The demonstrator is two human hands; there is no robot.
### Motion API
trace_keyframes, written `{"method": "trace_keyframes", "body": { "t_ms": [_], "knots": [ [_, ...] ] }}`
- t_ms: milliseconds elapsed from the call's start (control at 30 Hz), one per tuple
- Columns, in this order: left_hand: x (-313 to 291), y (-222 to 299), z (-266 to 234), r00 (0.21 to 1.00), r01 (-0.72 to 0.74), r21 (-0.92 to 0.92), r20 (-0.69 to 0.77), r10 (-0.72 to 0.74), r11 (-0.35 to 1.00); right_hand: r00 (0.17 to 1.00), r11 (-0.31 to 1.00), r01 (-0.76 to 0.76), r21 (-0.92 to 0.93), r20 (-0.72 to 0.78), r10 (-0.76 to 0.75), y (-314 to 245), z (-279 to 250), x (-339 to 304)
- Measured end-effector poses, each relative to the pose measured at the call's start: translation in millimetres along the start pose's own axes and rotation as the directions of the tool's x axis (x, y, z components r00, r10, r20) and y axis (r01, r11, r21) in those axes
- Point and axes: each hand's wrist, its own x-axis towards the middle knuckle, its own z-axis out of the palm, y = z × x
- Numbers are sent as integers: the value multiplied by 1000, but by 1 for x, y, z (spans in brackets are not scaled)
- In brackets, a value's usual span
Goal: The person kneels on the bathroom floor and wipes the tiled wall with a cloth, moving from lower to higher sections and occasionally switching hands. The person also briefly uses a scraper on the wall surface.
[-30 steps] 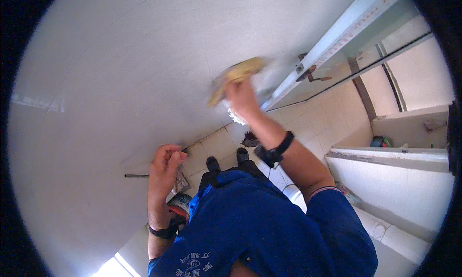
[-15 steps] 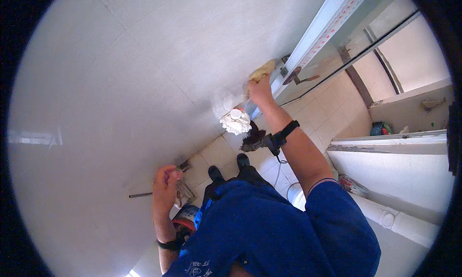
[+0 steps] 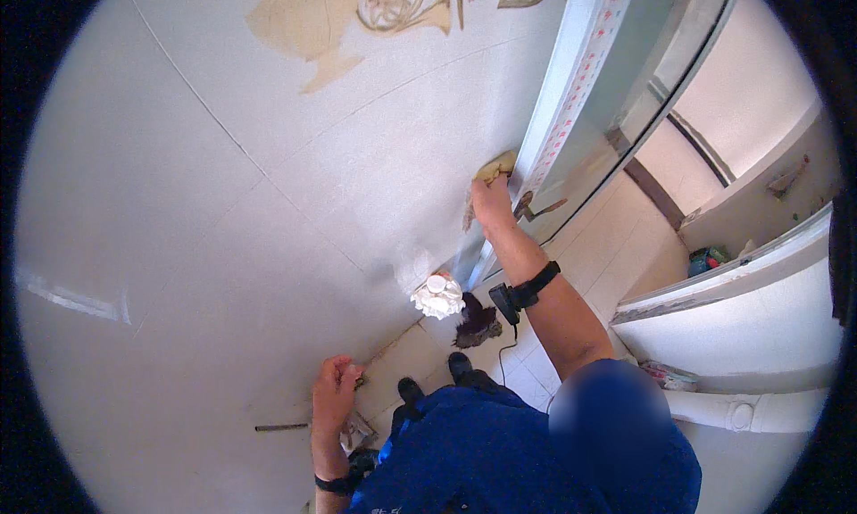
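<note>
My right hand [image 3: 492, 202] is closed on a yellowish cloth [image 3: 496, 167] and presses it to the pale tiled wall [image 3: 312, 193], right beside the white door frame [image 3: 558, 112]. Below that hand, a brownish patch [image 3: 469, 212] marks the wall. A door handle [image 3: 541, 208] is just right of my wrist. My left hand [image 3: 334, 391] is raised at the lower left near the wall, its fingers loosely bent and apart, with nothing visible in them. A white ruffled object with a round knob [image 3: 438, 296] sticks out from the wall between my hands.
A dark shaggy item [image 3: 478, 322] lies on the tiled floor near my shoes [image 3: 459, 365]. A grey rod [image 3: 281, 427] juts out beside my left forearm. At right are a glass panel [image 3: 616, 95], a ledge with a colourful bundle [image 3: 708, 260], and a white pipe [image 3: 745, 411].
My view has tilted upward, bringing painted instrument decorations into sight at the top. My right hand stays on the cloth at the wall, and my left hand remains raised at the lower left.
</note>
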Motion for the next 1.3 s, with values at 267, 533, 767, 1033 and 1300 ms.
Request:
{"method": "trace_keyframes", "body": {
  "t_ms": [267, 533, 767, 1033, 1300],
  "knots": [
    [12, -4, 6, 997, -66, 58, 51, 63, 996, 956, 962, 255, -103, -123, -266, -100, -9, 4],
    [-4, -16, -4, 996, -80, 170, 55, 72, 982, 742, 750, 593, -292, -164, -650, -191, -13, 18],
    [-22, -15, -9, 998, -54, 153, 44, 47, 987, 633, 647, 707, -285, -153, -759, -236, -18, 11],
    [-26, -21, -14, 999, 12, 121, 46, -18, 993, 619, 599, 754, -270, -10, -785, -236, 36, -87],
    [-22, -30, -19, 1000, -8, 67, 30, 6, 998, 257, 261, 964, -40, 371, -892, -219, 112, -244]
  ]
}}
